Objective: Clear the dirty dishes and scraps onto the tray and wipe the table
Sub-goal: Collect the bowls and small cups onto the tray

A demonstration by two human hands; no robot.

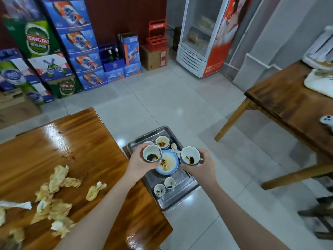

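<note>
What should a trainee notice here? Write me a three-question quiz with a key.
1. True or false: the left hand grips a cup and the right hand grips a second cup.
2. What lies on the table? A crumpled napkins; B chopsticks; C bottles.
3. Fill in: the blue bowl sits on the ____.

Key: 1 true; 2 A; 3 tray.

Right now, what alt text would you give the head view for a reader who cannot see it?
The left hand holds a stained cup and the right hand a second stained cup above a metal tray of dirty dishes, beside a wooden table strewn with crumpled napkins.
</note>
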